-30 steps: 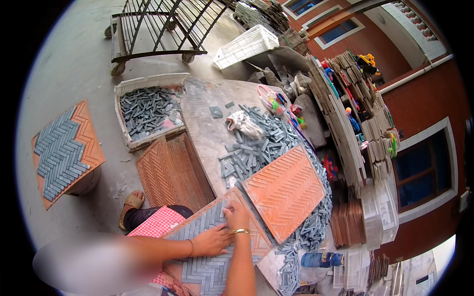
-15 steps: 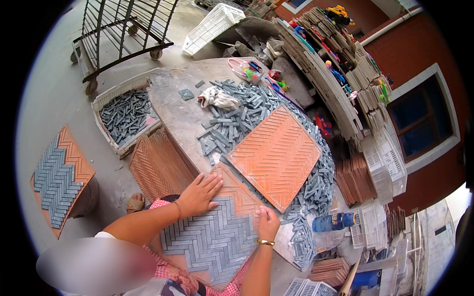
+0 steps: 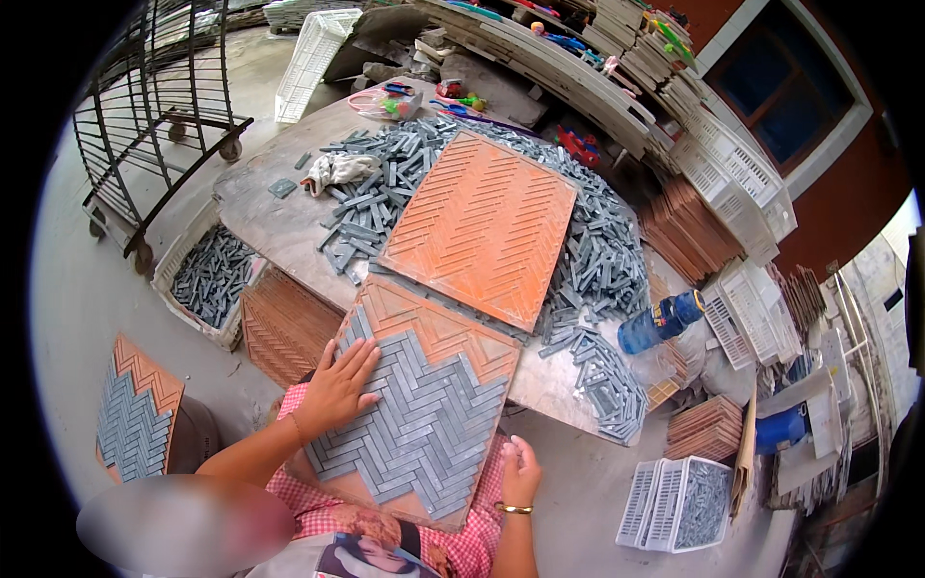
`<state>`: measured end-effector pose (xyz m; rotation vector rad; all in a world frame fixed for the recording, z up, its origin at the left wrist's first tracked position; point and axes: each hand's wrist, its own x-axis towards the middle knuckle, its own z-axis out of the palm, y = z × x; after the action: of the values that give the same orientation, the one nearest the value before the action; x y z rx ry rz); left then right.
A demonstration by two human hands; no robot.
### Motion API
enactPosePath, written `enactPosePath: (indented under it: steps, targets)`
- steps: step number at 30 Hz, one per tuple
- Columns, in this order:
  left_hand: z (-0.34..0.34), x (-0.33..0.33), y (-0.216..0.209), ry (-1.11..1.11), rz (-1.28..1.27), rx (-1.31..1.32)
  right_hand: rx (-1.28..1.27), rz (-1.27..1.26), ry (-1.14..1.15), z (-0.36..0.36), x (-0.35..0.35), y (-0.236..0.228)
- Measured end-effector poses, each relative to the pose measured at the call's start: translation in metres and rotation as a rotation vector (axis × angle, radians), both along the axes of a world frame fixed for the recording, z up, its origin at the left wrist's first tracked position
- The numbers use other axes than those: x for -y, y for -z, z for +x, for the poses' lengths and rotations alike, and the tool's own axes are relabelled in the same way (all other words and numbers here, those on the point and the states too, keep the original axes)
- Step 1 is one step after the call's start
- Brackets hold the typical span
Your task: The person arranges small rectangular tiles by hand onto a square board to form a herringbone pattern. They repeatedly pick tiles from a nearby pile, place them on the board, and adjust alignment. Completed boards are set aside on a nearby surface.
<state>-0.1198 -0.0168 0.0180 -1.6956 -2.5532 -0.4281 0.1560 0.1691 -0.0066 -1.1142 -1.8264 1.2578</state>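
An orange herringbone-grooved tray (image 3: 390,296) rests tilted across my lap, its near corner towards me. Grey strip tiles (image 3: 424,414) fill most of its grooves in a zigzag pattern, while the far and right-hand grooves show bare orange. My left hand (image 3: 337,385) lies with fingers spread on the tiles at the left side. Just off the tray's right edge is my right hand (image 3: 520,474), fingers loosely bent and apart, with nothing visible in it. A second orange tray (image 3: 487,226), its grooves without tiles, lies beyond on a heap of loose grey tiles (image 3: 602,250).
The heap covers a worn table (image 3: 255,188) bearing a white glove (image 3: 337,171) and a blue bottle (image 3: 660,323). Left stand a tile-filled crate (image 3: 178,260), stacked trays (image 3: 284,323) and another partly tiled tray (image 3: 135,424). White baskets (image 3: 674,501) sit at the lower right.
My view has shifted, bringing the table lower and leftward. My right hand has come away from the tray's far right edge and down beside it. The left hand stays spread on the tiles.
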Motion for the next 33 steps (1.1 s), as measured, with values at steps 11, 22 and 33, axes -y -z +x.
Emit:
enactPosePath:
  steps: [11, 22, 33]
  targets:
    - [0.056, 0.064, 0.002, 0.034, 0.000, -0.029, -0.250, -0.734, 0.013, 0.004, 0.047, 0.029]
    - [0.090, 0.141, -0.018, -0.161, 0.223, 0.363, -0.365, -1.007, -0.014, 0.002, 0.065, 0.014]
    - [0.120, 0.176, -0.038, -0.536, 1.501, 1.583, -0.209, -0.596, -0.844, -0.023, 0.141, -0.052]
